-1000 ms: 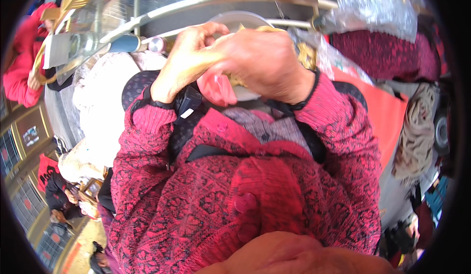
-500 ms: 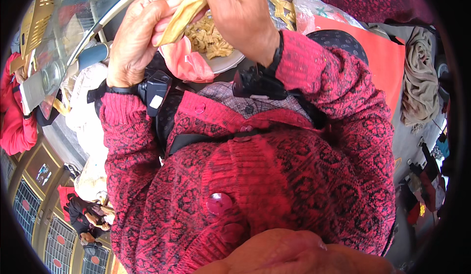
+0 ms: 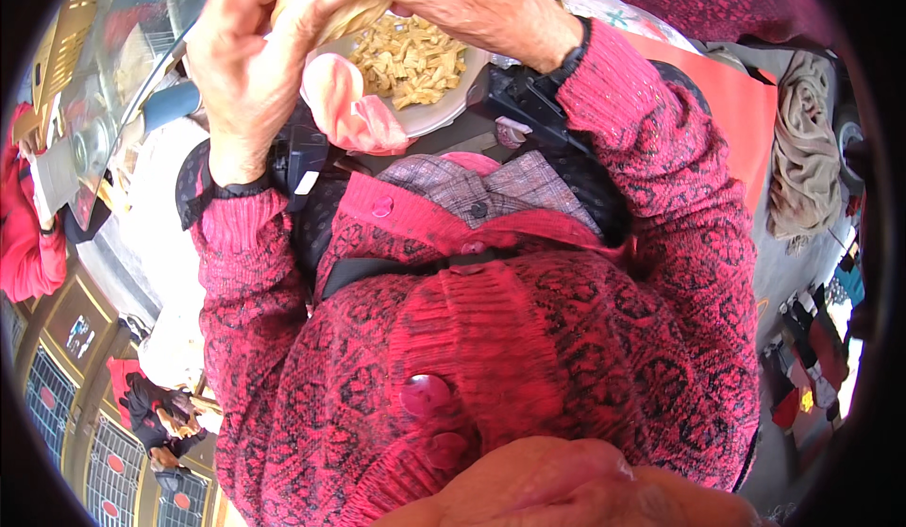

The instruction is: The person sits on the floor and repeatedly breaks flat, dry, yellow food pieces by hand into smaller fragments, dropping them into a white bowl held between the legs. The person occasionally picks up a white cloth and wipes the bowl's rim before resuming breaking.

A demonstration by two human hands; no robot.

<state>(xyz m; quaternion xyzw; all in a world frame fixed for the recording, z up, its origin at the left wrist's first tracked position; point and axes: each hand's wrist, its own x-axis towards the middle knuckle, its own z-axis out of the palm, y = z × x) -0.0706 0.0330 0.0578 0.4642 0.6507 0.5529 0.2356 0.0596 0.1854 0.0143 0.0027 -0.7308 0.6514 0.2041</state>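
My left hand (image 3: 247,74), at the upper left, is closed round a soft, pale yellow folded strip (image 3: 354,17) that looks like food. From the right, my right hand (image 3: 486,10) reaches across and grips the strip's other side. Its fingertips meet those of the left hand near the top edge and are partly hidden. Beneath the hands is a pale round plate (image 3: 444,123) holding many short cut yellow pieces (image 3: 415,63). A pink cloth (image 3: 342,112) hangs over the plate's near left rim, below the strip.
A clear plastic bag (image 3: 618,13) lies beyond my right wrist, beside a red-orange sheet (image 3: 731,102). Farther right is a crumpled beige scarf (image 3: 807,150). At the left are a glass surface (image 3: 142,27), a yellow basket (image 3: 64,50), a blue cylinder (image 3: 172,105) and another person's red sleeve (image 3: 33,244).
The left hand has shifted slightly left, and the strip has risen from hanging diagonally to lying higher between both hands. The right hand has swung up and right, uncovering more of the plate.
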